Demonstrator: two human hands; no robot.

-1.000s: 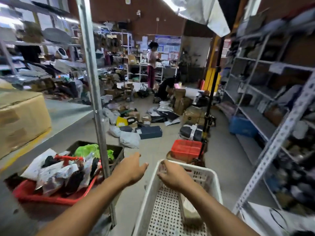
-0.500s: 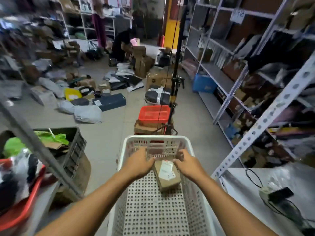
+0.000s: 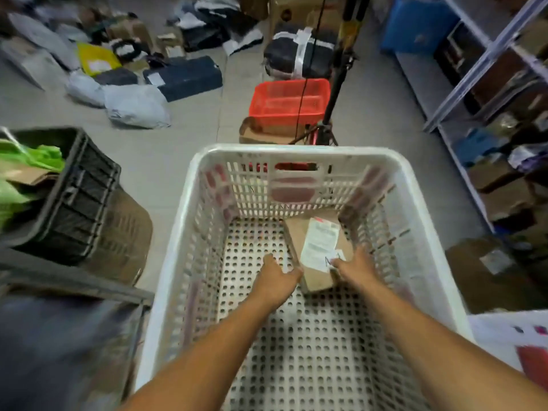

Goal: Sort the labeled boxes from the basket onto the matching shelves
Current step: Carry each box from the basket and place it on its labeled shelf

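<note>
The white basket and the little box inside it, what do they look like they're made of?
The white basket looks like moulded plastic, slightly glossy: its walls are slotted and its floor is full of round holes. The small box looks like plain brown cardboard, matt, with a white paper label stuck on top.

Plastic, cardboard and paper, mostly matt

The white basket (image 3: 299, 152) is perforated plastic with a light shine; the box (image 3: 318, 280) inside is matt brown cardboard with a smooth white paper label (image 3: 318, 244). At 12 o'clock is an orange plastic mesh basket (image 3: 289, 99), at 9 o'clock a black plastic crate (image 3: 77, 197). The floor (image 3: 178, 149) looks like smooth grey tile.
</note>
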